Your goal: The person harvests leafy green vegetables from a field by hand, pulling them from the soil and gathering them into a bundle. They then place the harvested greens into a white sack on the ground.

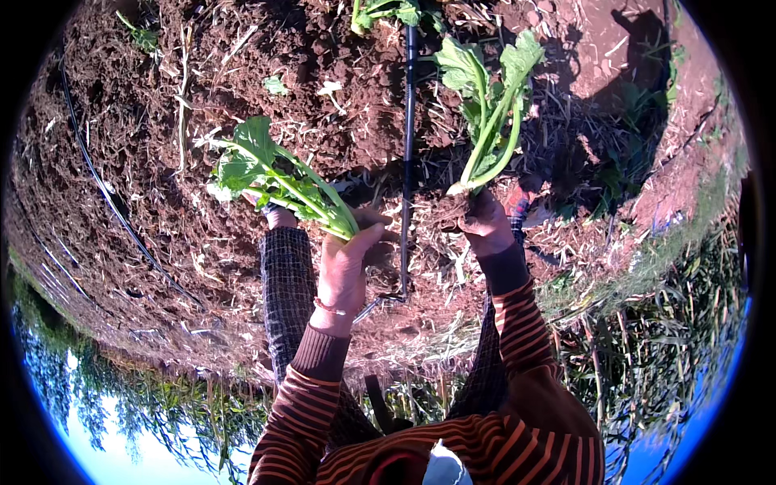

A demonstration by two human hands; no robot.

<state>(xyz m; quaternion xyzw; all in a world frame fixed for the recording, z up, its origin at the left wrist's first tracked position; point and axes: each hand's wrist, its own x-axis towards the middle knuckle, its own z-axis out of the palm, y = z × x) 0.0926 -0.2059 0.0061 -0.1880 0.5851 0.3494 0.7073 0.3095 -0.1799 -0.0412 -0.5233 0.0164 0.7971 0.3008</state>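
My left hand [345,267] is closed around the lower stalks of a green leafy plant [285,182], whose ragged leaves point up and left over the soil. On the right, my right hand [485,224] grips the base of a second leafy plant [494,121]. Its pale stalks rise from a whitish crown, and dark soil clings around the roots at my fingers. Between the two hands runs a black drip irrigation pipe [407,151]. Whatever lies below the stalks inside my left hand is hidden by the fingers.
Another leafy plant [388,9] stands at the top edge beside the pipe. A thin black line [109,194] crosses the soil at the left. Dry straw and stalks [183,103] litter the reddish earth. My legs are on either side of the pipe; tall vegetation [642,339] grows behind.
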